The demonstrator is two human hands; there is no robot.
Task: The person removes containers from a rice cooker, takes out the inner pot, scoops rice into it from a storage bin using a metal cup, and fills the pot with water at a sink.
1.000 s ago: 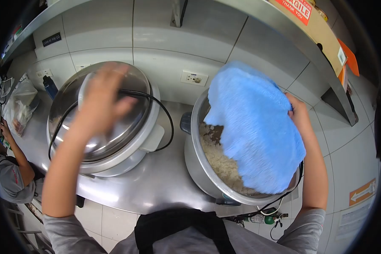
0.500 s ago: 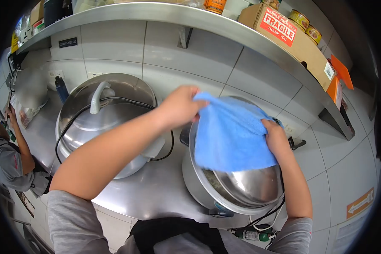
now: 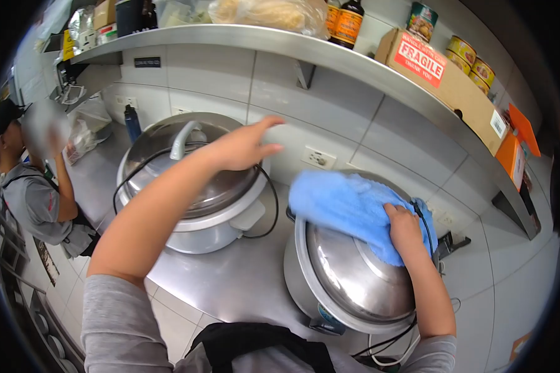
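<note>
Pressing a blue cloth (image 3: pixel 348 208) onto the far side of the closed steel lid (image 3: pixel 358 273) of the right-hand rice cooker (image 3: pixel 305 289), right hand (image 3: pixel 406 227) with fingers curled down on the fabric. Hovering beyond and left of that cooker, above the second cooker (image 3: pixel 199 186) with its black cord (image 3: pixel 264 211), left hand (image 3: pixel 246 146), fingers stretched out and close together, gripping nothing. Standing far left of it, another person (image 3: pixel 34 186).

Bright, even overhead light. Soft glare on the domed steel lid (image 3: pixel 354 273) and the brushed steel counter (image 3: pixel 230 280). Strong fisheye bending, black vignette at corners. Slight motion blur on the raised left hand (image 3: pixel 242 146); smeared patch at far left.
</note>
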